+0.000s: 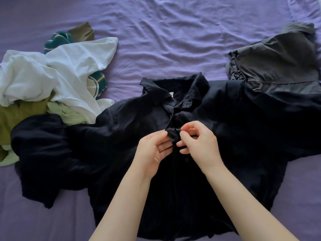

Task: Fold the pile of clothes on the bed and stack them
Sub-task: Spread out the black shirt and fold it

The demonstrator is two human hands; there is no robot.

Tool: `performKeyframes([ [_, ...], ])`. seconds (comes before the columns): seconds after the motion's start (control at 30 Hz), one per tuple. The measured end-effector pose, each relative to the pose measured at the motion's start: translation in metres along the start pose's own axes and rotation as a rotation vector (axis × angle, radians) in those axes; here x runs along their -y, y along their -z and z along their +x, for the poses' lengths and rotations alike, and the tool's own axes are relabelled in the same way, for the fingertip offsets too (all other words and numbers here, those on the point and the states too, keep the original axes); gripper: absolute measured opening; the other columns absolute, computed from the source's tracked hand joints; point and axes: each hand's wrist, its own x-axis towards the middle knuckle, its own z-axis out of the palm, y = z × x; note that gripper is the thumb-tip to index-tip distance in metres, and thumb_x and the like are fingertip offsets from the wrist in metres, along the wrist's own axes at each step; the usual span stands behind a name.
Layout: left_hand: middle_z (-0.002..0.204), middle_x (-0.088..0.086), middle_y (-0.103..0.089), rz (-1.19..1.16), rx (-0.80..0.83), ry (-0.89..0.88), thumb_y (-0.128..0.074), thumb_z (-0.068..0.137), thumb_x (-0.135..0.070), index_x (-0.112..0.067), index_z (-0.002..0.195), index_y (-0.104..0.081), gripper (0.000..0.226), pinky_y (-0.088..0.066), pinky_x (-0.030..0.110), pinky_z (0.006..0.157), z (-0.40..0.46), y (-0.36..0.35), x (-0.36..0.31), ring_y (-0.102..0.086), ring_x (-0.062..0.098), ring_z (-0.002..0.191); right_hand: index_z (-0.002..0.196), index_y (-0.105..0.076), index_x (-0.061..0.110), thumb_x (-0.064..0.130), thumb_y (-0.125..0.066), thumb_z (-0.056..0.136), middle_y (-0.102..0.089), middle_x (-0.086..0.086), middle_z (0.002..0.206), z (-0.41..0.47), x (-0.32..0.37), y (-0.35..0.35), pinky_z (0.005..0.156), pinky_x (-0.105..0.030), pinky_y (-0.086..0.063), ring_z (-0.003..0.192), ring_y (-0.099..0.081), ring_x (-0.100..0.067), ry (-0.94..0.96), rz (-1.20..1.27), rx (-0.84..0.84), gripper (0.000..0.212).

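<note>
Left hand [153, 148] and right hand [197, 142] both pinch the black collared button-front shirt [217, 119] placket; advise aligning edges flat before fastening.

Before us, a plain black collared shirt [173, 136] spreads over a lilac-purple sheet [165, 40]. At our nine o'clock we see a heap of colours: a plain white top [66, 70], an olive-green garment [15, 115], a pale mint-green piece [69, 115], and teal fabric striped in cream [97, 82]. At two o'clock lies a plain charcoal-grey shirt [278, 61].
</note>
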Motion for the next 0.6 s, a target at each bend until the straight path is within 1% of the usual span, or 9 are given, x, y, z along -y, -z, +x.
performKeyframes([
  [0.03, 0.106, 0.015, -0.071, -0.012, 0.001, 0.008, -0.053, 0.092, -0.017, -0.01, 0.098, -0.075, 0.024, -0.057, 0.031, 0.074, 0.0001, 0.0005, -0.0008, -0.069, 0.027, 0.099, 0.083, -0.063, 0.02, 0.007, -0.059, 0.086, -0.067, -0.003, 0.081, 0.0002, -0.0006, 0.0004, 0.05, -0.023, -0.054, 0.065, -0.07, -0.012, -0.012, 0.031, -0.003, 0.013],
  [0.13, 0.1, 0.015, -0.073, -0.042, -0.028, 0.044, -0.052, 0.089, -0.014, -0.011, 0.09, -0.076, 0.024, -0.057, 0.029, 0.066, -0.0008, 0.0006, -0.0036, -0.072, 0.026, 0.088, 0.086, -0.064, 0.019, 0.009, -0.059, 0.087, -0.067, -0.005, 0.087, 0.0004, -0.0024, 0.0017, 0.051, -0.023, -0.053, 0.067, -0.071, -0.014, -0.067, 0.109, 0.005, 0.011],
  [0.23, 0.096, 0.015, -0.073, -0.018, -0.044, 0.057, -0.051, 0.09, -0.012, -0.008, 0.093, -0.073, 0.023, -0.057, 0.029, 0.064, -0.0013, 0.0008, -0.0047, -0.072, 0.025, 0.084, 0.088, -0.065, 0.018, 0.01, -0.061, 0.087, -0.068, -0.006, 0.087, 0.0005, -0.003, 0.0033, 0.053, -0.023, -0.053, 0.069, -0.071, -0.013, -0.085, 0.117, 0.016, 0.009],
  [0.33, 0.095, 0.015, -0.073, 0.005, -0.044, 0.039, -0.051, 0.092, -0.013, -0.008, 0.095, -0.074, 0.023, -0.058, 0.031, 0.068, -0.0026, 0.0007, -0.0052, -0.072, 0.027, 0.087, 0.083, -0.067, 0.022, 0.011, -0.064, 0.085, -0.069, 0.0, 0.08, -0.0016, -0.0014, 0.0059, 0.057, -0.023, -0.055, 0.073, -0.069, -0.01, -0.007, 0.024, 0.066, 0.011],
  [0.4, 0.093, 0.014, -0.074, 0.002, -0.045, 0.025, -0.052, 0.093, -0.013, -0.013, 0.087, -0.077, 0.026, -0.058, 0.032, 0.069, -0.0035, 0.0003, -0.0052, -0.072, 0.027, 0.087, 0.081, -0.067, 0.026, 0.014, -0.064, 0.083, -0.069, 0.009, 0.078, -0.0046, -0.0005, 0.0063, 0.061, -0.024, -0.057, 0.074, -0.067, -0.006, 0.082, -0.102, 0.103, 0.013],
  [0.47, 0.091, 0.013, -0.074, -0.005, -0.056, 0.015, -0.053, 0.094, -0.013, -0.016, 0.082, -0.078, 0.028, -0.058, 0.032, 0.069, -0.0039, -0.001, -0.0052, -0.072, 0.027, 0.087, 0.082, -0.068, 0.028, 0.016, -0.065, 0.083, -0.068, 0.015, 0.078, -0.0076, -0.0002, 0.0058, 0.067, -0.026, -0.057, 0.076, -0.064, -0.003, 0.138, -0.178, 0.112, 0.012],
  [0.6, 0.082, 0.008, -0.074, 0.002, -0.081, -0.004, -0.057, 0.093, -0.015, -0.022, 0.077, -0.077, 0.027, -0.057, 0.033, 0.069, -0.0042, -0.0053, -0.0059, -0.073, 0.025, 0.083, 0.084, -0.068, 0.028, 0.018, -0.066, 0.085, -0.067, 0.018, 0.081, -0.0077, -0.0018, 0.0064, 0.073, -0.028, -0.057, 0.079, -0.063, -0.001, 0.172, -0.229, 0.109, 0.011],
])
